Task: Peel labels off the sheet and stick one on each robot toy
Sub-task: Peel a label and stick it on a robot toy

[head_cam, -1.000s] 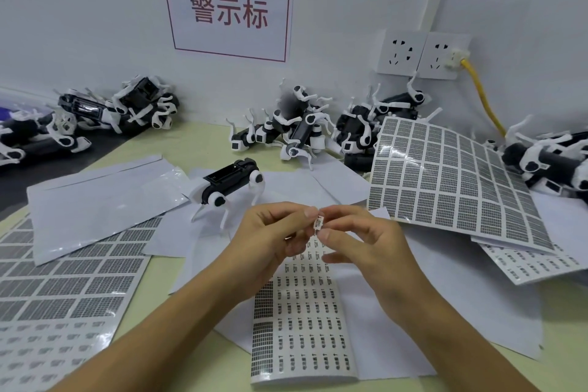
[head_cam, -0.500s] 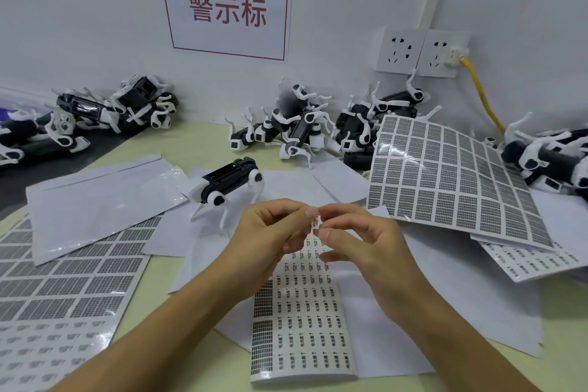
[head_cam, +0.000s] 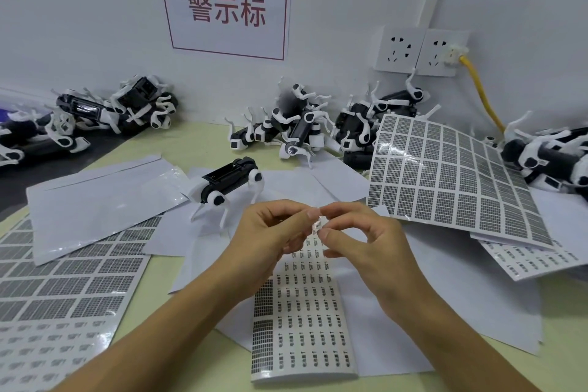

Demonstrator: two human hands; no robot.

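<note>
A small label (head_cam: 318,224) is pinched between the fingertips of my left hand (head_cam: 270,232) and my right hand (head_cam: 366,242), held above the table. Below my hands lies a narrow label sheet (head_cam: 302,321) with rows of small printed labels. A black and white robot dog toy (head_cam: 227,184) stands upright on white paper just behind and left of my left hand. More robot toys lie heaped by the wall in the middle (head_cam: 299,130), at the left (head_cam: 105,111) and at the right (head_cam: 547,159).
A large label sheet (head_cam: 451,178) leans up at the right over another sheet (head_cam: 525,261). A further sheet (head_cam: 63,289) covers the left front. White backing papers (head_cam: 95,200) lie scattered. A yellow cable (head_cam: 480,92) runs from the wall socket (head_cam: 442,54).
Both hands stay together over the narrow sheet, with small finger shifts on the label. The standing toy has not moved.
</note>
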